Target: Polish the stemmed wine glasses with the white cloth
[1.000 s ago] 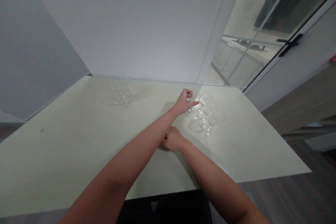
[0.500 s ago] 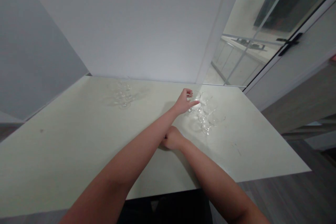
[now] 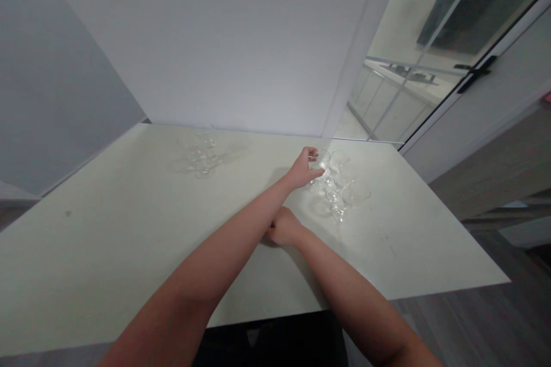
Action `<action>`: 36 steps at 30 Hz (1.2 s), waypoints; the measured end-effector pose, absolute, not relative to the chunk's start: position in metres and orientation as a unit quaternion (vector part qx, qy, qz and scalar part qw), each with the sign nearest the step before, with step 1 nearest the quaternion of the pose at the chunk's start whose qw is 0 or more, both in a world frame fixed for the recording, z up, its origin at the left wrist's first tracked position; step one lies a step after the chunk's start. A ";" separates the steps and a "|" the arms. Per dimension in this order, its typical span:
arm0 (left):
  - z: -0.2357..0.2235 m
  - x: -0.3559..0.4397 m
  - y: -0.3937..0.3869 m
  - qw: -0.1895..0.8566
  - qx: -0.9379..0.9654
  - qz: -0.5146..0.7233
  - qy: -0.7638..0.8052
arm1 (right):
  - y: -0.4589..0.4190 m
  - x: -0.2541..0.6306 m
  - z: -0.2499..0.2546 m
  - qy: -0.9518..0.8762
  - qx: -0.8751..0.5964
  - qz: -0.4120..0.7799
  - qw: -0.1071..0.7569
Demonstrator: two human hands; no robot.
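My left hand reaches across the white table and its fingers curl round the bowl of a clear stemmed glass at the back of a cluster of several clear glasses. My right hand rests on the table nearer to me, closed in a fist under my left forearm; what it holds, if anything, is hidden.
A second small group of clear glasses stands at the far left of the table near the white wall. A glass partition and a door with a black handle are at the right. The table's right edge drops to a wood floor.
My left hand's fingers have curled in more tightly on the glass; the thumb no longer sticks out. My right hand has stayed put.
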State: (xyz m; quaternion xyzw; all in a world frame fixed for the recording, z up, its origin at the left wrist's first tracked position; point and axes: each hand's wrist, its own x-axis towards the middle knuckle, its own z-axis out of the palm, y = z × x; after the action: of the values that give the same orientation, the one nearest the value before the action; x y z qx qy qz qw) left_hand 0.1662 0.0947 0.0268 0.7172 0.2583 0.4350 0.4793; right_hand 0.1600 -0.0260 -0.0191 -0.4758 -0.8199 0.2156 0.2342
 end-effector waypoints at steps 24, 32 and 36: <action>0.052 0.126 0.077 0.418 0.662 0.557 0.279 | -0.025 0.159 -0.009 -0.831 -0.482 0.214 0.179; 0.062 0.014 0.067 0.044 0.576 0.706 0.409 | -0.025 0.160 -0.009 -0.823 -0.486 0.218 0.198; 0.051 -0.044 0.075 -0.083 0.530 0.694 0.480 | -0.026 0.160 -0.009 -0.816 -0.492 0.226 0.204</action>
State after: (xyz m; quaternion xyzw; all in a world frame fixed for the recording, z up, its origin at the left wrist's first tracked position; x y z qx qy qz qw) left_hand -0.0439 0.0753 0.0512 0.5301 0.4802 0.6939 -0.0829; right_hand 0.1599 -0.0260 -0.0094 -0.4917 -0.8157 0.2261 0.2041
